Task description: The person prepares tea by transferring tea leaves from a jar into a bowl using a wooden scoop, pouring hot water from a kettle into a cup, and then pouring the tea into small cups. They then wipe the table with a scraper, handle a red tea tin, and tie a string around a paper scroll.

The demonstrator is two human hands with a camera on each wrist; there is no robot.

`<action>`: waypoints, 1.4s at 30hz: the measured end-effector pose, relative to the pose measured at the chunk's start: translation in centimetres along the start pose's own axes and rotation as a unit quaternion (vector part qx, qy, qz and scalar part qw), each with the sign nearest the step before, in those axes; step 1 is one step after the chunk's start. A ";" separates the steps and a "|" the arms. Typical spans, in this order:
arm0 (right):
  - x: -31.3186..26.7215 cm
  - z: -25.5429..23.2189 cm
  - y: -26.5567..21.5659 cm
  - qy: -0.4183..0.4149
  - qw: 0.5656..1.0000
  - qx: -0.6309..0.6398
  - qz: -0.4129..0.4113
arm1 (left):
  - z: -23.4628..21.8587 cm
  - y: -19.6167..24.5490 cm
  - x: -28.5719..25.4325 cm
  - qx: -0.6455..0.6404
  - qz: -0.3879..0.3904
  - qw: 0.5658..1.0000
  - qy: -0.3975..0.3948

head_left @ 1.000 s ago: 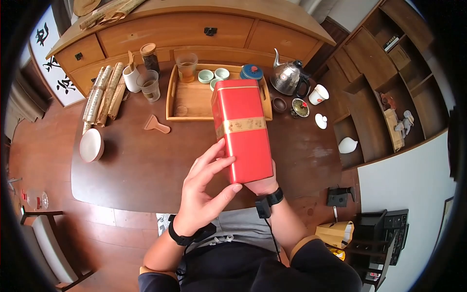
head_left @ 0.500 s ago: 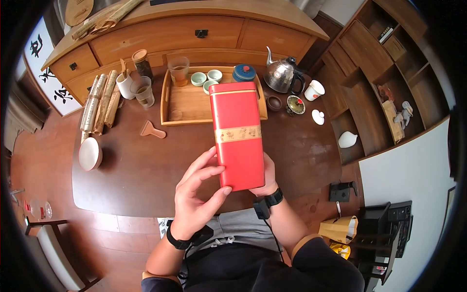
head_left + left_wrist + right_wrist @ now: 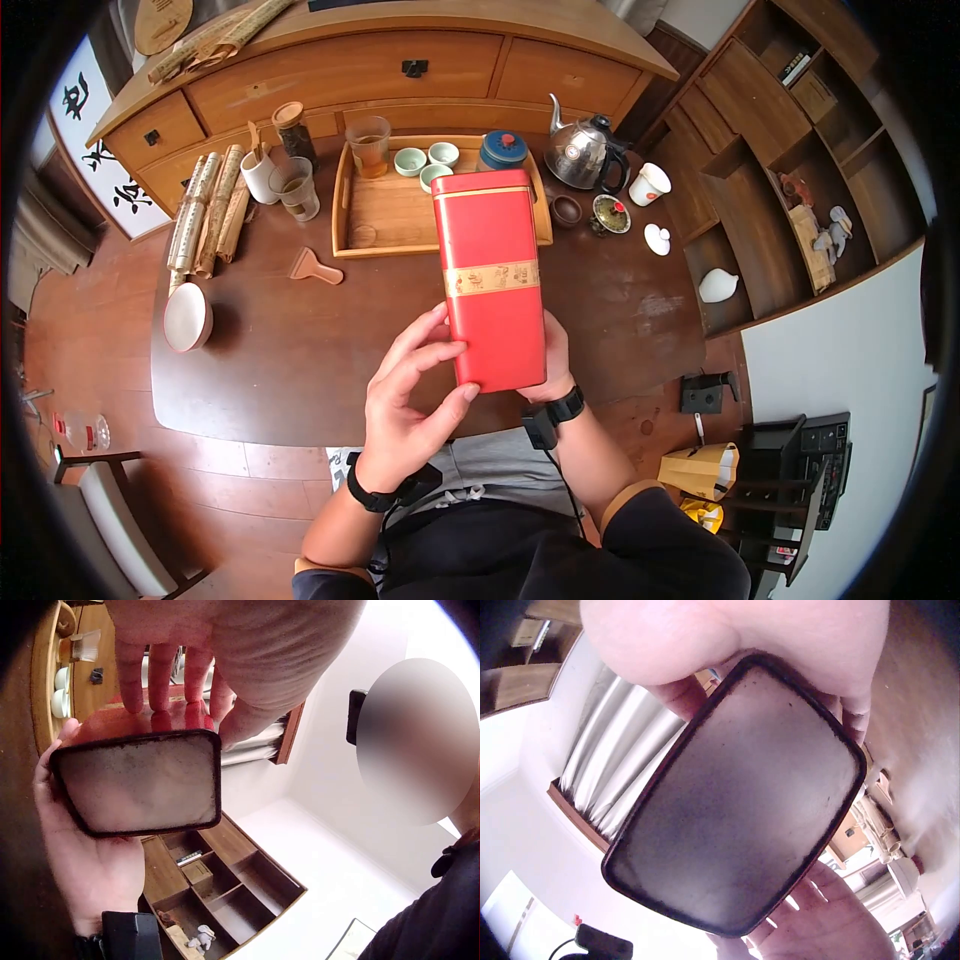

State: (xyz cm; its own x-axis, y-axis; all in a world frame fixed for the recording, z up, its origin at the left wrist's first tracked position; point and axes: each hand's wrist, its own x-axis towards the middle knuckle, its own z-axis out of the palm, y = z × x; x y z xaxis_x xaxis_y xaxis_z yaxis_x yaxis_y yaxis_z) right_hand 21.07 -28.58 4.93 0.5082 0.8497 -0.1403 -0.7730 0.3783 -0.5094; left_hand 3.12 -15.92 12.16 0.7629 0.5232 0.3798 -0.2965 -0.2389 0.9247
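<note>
A tall red tin (image 3: 495,345) with a gold patterned band is held up over the near part of the table, its top end pointing away. My right hand (image 3: 555,362) grips it from the right and underneath, mostly hidden behind it in the head view. Along the tin's left side, my left hand (image 3: 408,400) touches with fairly straight fingertips, the thumb at its lower left corner. Both wrist views show the tin's dull grey base (image 3: 742,802) with a dark rim. In the left wrist view, the left fingertips (image 3: 161,697) rest on the red face.
Behind the tin lies a wooden tray (image 3: 345,215) with pale green cups (image 3: 410,160) and a blue lidded pot (image 3: 503,150). A metal kettle (image 3: 585,155) and lidded bowl (image 3: 610,214) stand right. At left are a bowl (image 3: 188,318), bamboo scrolls (image 3: 205,215) and a brown scraper (image 3: 315,267).
The tin and both hands have shifted slightly left in the head view, and the tin has turned to show its front face more squarely. Over the last half second almost nothing moves.
</note>
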 end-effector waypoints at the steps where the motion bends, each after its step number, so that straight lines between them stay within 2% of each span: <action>1: 0.0 0.2 0.0 -0.002 1.000 0.002 -0.014 | 0.0 0.1 0.0 -0.004 -0.014 1.000 0.001; 3: 0.0 1.0 0.0 -0.007 0.999 0.005 -0.041 | 0.0 -0.3 0.2 0.002 -0.021 0.999 0.042; 4: 0.0 1.8 -0.1 0.004 0.996 -0.060 -0.072 | 0.1 -0.7 0.3 0.006 -0.024 0.998 0.062; 5: 0.1 3.2 -0.3 0.015 0.987 -0.125 -0.103 | -0.4 -1.2 0.2 0.037 -0.030 0.998 0.036; 6: -0.1 4.2 -0.3 0.026 0.973 -0.188 -0.132 | -0.5 -1.7 0.2 -0.003 -0.048 0.998 0.038; 8: -1.1 5.2 -0.1 0.063 0.902 -0.378 -0.197 | -0.8 -2.9 0.1 -0.080 -0.087 0.992 0.037; 10: -1.7 5.8 0.1 0.053 0.772 -0.564 -0.287 | -0.8 -4.0 0.4 -0.208 -0.131 0.967 0.062; 12: -2.4 7.1 0.5 0.034 0.681 -0.644 -0.348 | -1.1 -5.7 0.1 -0.282 -0.157 0.942 0.092; 16: -4.0 9.8 1.6 -0.007 0.601 -0.712 -0.364 | -0.9 -7.7 -0.8 -0.394 -0.172 0.896 0.107; 18: -4.4 10.5 2.2 -0.015 0.577 -0.725 -0.375 | -1.4 -10.0 -2.3 -0.388 -0.213 0.894 0.071; 20: -4.3 10.8 2.5 -0.021 0.573 -0.728 -0.377 | -1.2 -10.3 -2.9 -0.428 -0.225 0.872 0.074; 23: -4.3 11.0 2.6 -0.027 0.567 -0.732 -0.376 | -1.4 -10.9 -3.1 -0.437 -0.229 0.867 0.070; 33: -3.9 10.1 2.7 -0.036 0.577 -0.728 -0.368 | -1.4 -12.0 -3.1 -0.421 -0.214 0.878 0.076; 39: -3.8 9.6 2.3 -0.037 0.622 -0.702 -0.344 | -1.3 -9.8 -1.5 -0.438 -0.165 0.876 0.115; 42: -3.7 9.3 2.2 -0.033 0.623 -0.702 -0.343 | -1.5 -9.6 -1.2 -0.430 -0.157 0.880 0.127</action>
State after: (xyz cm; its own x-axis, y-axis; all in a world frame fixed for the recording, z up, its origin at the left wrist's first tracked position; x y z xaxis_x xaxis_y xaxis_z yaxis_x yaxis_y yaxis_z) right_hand 14.00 -27.44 12.23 0.4840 0.6959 0.5306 0.7354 0.0053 -0.6777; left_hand 4.17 -13.04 2.90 0.7644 0.6447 -0.0062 -0.5017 0.6007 0.6224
